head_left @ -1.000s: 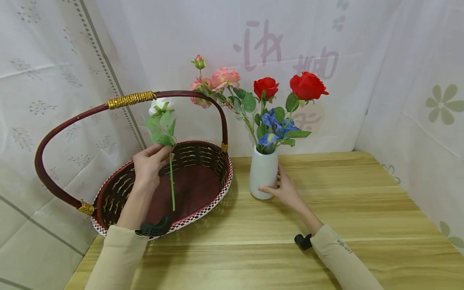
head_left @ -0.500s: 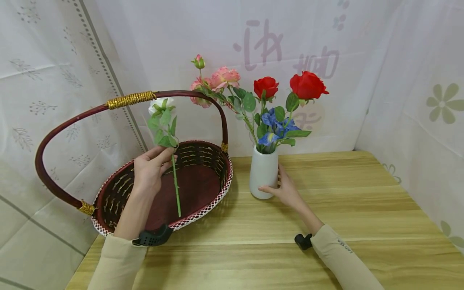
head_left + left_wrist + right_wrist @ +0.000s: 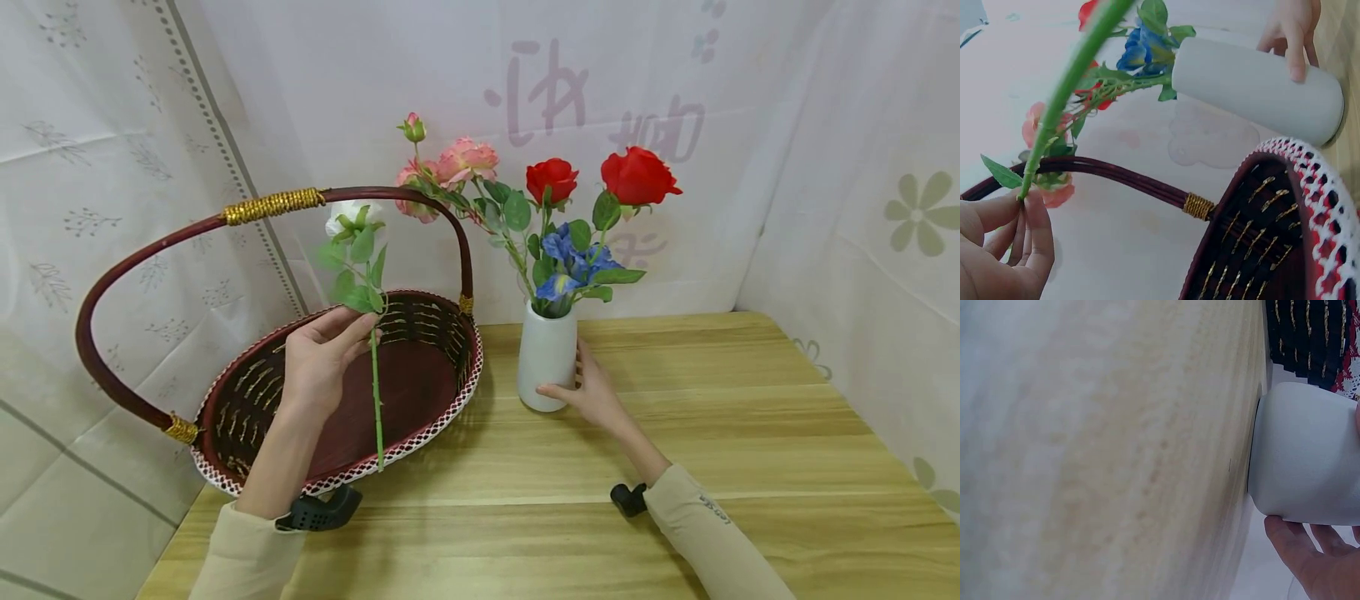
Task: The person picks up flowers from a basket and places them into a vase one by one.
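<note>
Between thumb and fingers, my left hand (image 3: 318, 362) pinches the green stem of a white rose (image 3: 355, 218), just under its leaves. The rose is upright over the basket (image 3: 450, 408), and its stem's lower end hangs in front of the basket's near rim. In the left wrist view the stem (image 3: 1063, 94) crosses the upper left. My right hand (image 3: 592, 392) holds the lower right side of a white vase (image 3: 546, 354), thumb in front and fingers round the far side. Red roses (image 3: 639, 177), a blue flower (image 3: 573, 257) and pink flowers (image 3: 467, 160) stand in the vase.
The basket's tall arched handle (image 3: 112, 275) rises above it, close to the pink flowers. A wooden table (image 3: 712, 433) bears the vase and basket. Patterned white curtains (image 3: 360, 75) hang behind and at the sides.
My left hand has moved right and slightly toward me with the white rose, whose stem end now reaches past the basket's near rim. The right hand stays on the vase.
</note>
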A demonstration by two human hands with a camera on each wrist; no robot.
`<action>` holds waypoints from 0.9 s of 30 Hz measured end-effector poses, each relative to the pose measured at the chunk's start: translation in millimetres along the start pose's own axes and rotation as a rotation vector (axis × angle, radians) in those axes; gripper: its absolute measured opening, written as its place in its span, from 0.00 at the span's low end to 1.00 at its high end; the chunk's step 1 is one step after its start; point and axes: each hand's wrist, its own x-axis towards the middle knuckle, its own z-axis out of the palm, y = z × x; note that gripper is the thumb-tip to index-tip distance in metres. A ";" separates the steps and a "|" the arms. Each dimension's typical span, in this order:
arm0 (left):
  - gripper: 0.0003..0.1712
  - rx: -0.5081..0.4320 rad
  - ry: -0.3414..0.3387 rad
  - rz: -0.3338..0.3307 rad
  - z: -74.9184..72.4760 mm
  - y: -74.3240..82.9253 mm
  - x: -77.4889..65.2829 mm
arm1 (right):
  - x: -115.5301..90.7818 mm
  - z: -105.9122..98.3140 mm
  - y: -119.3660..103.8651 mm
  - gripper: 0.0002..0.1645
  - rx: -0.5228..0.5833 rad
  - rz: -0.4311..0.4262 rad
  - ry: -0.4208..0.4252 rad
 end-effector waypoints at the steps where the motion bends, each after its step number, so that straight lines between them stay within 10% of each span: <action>1: 0.06 0.001 -0.004 -0.001 0.5 -0.3 -1.3 | -0.1 0.0 -0.3 0.63 -0.001 0.001 -0.001; 27: 0.12 -0.066 0.048 -0.184 19.8 -6.7 -33.6 | -0.6 -0.2 -3.0 0.64 0.016 0.015 -0.003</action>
